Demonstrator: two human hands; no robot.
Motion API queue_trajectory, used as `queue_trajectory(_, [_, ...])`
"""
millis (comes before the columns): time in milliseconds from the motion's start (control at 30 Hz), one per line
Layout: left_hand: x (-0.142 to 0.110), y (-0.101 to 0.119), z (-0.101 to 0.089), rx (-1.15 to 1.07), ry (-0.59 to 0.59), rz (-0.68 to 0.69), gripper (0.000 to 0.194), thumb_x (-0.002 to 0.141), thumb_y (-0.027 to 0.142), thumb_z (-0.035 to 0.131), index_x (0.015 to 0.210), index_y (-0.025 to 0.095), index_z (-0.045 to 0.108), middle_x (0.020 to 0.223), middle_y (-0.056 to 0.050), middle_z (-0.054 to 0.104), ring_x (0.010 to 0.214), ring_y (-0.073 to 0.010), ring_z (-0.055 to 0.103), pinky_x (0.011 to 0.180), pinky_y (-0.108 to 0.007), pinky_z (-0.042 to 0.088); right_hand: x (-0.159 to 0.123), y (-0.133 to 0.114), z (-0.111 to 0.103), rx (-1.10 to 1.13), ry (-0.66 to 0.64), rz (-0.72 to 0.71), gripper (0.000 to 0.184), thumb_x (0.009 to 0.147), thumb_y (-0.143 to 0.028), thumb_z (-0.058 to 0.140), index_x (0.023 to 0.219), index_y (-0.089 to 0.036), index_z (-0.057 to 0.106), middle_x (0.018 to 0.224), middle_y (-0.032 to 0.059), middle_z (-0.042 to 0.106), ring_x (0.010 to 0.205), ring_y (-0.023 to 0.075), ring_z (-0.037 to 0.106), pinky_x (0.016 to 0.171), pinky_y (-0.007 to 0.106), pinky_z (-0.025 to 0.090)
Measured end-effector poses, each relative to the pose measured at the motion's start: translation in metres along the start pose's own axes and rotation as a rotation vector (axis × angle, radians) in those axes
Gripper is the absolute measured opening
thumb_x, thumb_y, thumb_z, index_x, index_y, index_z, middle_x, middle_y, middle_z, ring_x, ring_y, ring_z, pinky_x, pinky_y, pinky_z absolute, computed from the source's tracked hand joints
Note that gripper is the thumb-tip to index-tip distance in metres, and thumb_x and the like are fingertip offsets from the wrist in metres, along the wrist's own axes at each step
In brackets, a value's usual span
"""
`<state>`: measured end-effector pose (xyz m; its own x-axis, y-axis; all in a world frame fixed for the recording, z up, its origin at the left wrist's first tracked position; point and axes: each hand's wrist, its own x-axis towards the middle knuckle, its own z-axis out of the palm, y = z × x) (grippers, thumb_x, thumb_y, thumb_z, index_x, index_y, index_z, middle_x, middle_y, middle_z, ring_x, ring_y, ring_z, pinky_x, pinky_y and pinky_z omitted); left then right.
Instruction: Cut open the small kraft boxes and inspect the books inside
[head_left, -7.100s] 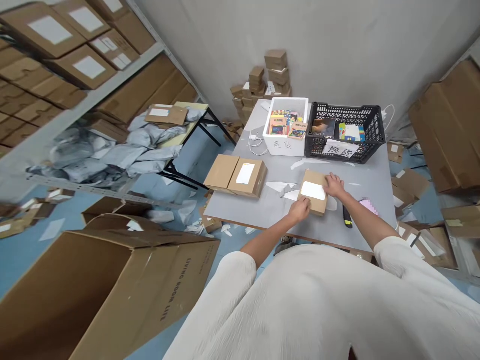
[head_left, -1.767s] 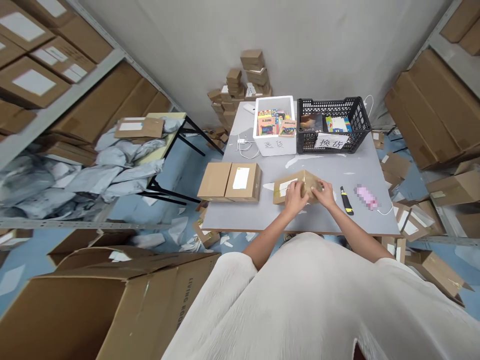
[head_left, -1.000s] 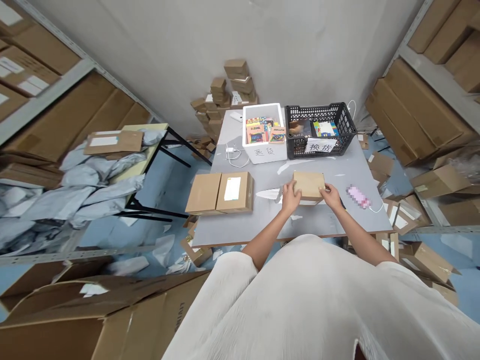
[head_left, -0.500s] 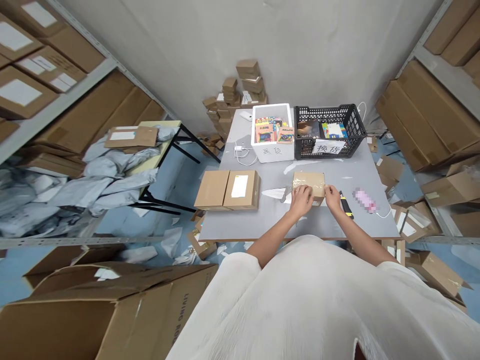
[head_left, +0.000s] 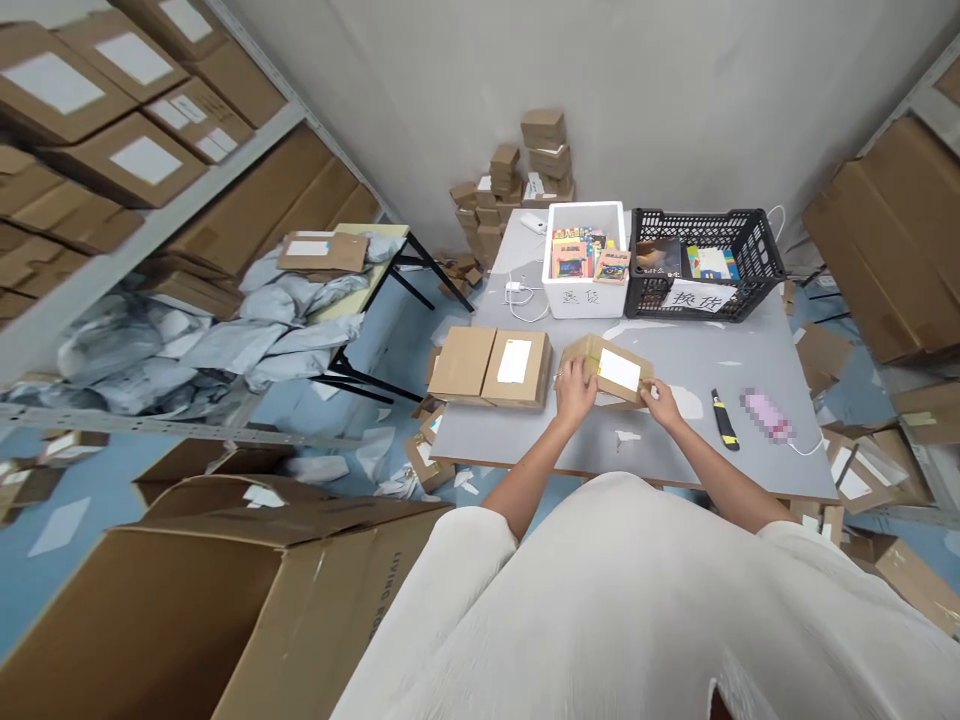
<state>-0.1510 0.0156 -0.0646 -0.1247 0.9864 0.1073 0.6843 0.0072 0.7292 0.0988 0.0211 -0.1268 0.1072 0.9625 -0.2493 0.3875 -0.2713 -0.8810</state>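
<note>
A small cardboard box [head_left: 583, 349] with a white label on its top sits tilted between my hands above the grey table [head_left: 540, 440]. My left hand [head_left: 576, 393] grips its near left side, with the thumb toward the label. At the box's right end, my right hand [head_left: 661, 402] pinches the corner, fingers closed. To the right of my right hand lies a black and yellow box cutter [head_left: 724, 420]. Two larger cardboard boxes [head_left: 461, 362] stand side by side on the left, the right one bearing a white label.
Behind the small box stand a white foam box [head_left: 585, 300] of colourful booklets and a black plastic crate [head_left: 757, 285]. A blurred pink object [head_left: 769, 415] with a cable lies at the right. A big open carton [head_left: 337, 610] stands on the floor at left.
The small box has been turned and tilted, so its white label now shows on top. Both hands have moved with it, away from the cutter. The view has swung to the left.
</note>
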Motion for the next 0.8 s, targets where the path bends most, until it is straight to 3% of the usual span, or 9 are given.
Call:
queue_trajectory(100, [-0.004, -0.021, -0.009, -0.012, 0.035, -0.052, 0.060, 0.098, 0.029, 0.071, 0.156, 0.025, 0.057, 0.149, -0.017, 0.059, 0.147, -0.0381, 0.054, 0.126, -0.052, 0.042, 0.001, -0.002, 0.010, 0.059, -0.075, 0.047, 0.038, 0.085, -0.049, 0.070, 0.117, -0.028, 0.072, 0.136, 0.0084, 0.076, 0.121, 0.0293, 0.070, 0.110, 0.049, 0.057])
queue_trajectory(233, [-0.013, -0.035, -0.001, -0.052, 0.003, -0.112, 0.065, 0.094, 0.030, 0.076, 0.155, 0.026, 0.056, 0.142, -0.016, 0.060, 0.142, -0.0376, 0.057, 0.123, -0.052, 0.046, -0.002, -0.003, 0.010, 0.010, 0.007, 0.027, 0.041, 0.084, -0.052, 0.071, 0.116, -0.027, 0.071, 0.136, 0.0092, 0.075, 0.120, 0.0295, 0.070, 0.110, 0.049, 0.057])
queue_trajectory(333, [-0.019, -0.033, 0.019, -0.090, -0.056, -0.138, 0.066, 0.092, 0.030, 0.078, 0.154, 0.026, 0.056, 0.141, -0.016, 0.059, 0.141, -0.0372, 0.058, 0.121, -0.052, 0.048, -0.008, 0.003, -0.007, -0.043, 0.075, -0.005, 0.039, 0.084, -0.050, 0.070, 0.116, -0.027, 0.072, 0.138, 0.0110, 0.074, 0.127, 0.0317, 0.067, 0.116, 0.052, 0.053])
queue_trajectory(567, [-0.033, -0.012, 0.070, -0.166, -0.217, -0.134, 0.068, 0.089, 0.027, 0.081, 0.153, 0.027, 0.058, 0.143, -0.014, 0.058, 0.132, -0.0338, 0.064, 0.114, -0.048, 0.055, -0.024, 0.030, -0.070, -0.134, 0.173, -0.032, 0.038, 0.087, -0.044, 0.068, 0.119, -0.024, 0.076, 0.137, 0.0144, 0.075, 0.132, 0.0347, 0.065, 0.122, 0.055, 0.048])
queue_trajectory(700, [-0.037, -0.005, 0.077, -0.024, -0.260, -0.144, 0.068, 0.092, 0.027, 0.077, 0.156, 0.024, 0.055, 0.144, -0.017, 0.058, 0.135, -0.0359, 0.062, 0.115, -0.051, 0.053, -0.028, 0.042, -0.087, -0.123, 0.108, -0.069, 0.038, 0.087, -0.046, 0.070, 0.118, -0.025, 0.080, 0.139, 0.0126, 0.076, 0.129, 0.0331, 0.067, 0.122, 0.055, 0.049])
queue_trajectory(800, [-0.040, 0.002, 0.076, 0.148, -0.244, -0.038, 0.056, 0.094, 0.022, 0.071, 0.149, 0.024, 0.061, 0.153, -0.018, 0.056, 0.147, -0.0381, 0.054, 0.120, -0.055, 0.049, -0.026, 0.047, -0.089, -0.071, 0.073, -0.113, 0.039, 0.088, -0.048, 0.071, 0.117, -0.025, 0.081, 0.141, 0.0128, 0.075, 0.130, 0.0317, 0.068, 0.123, 0.053, 0.049])
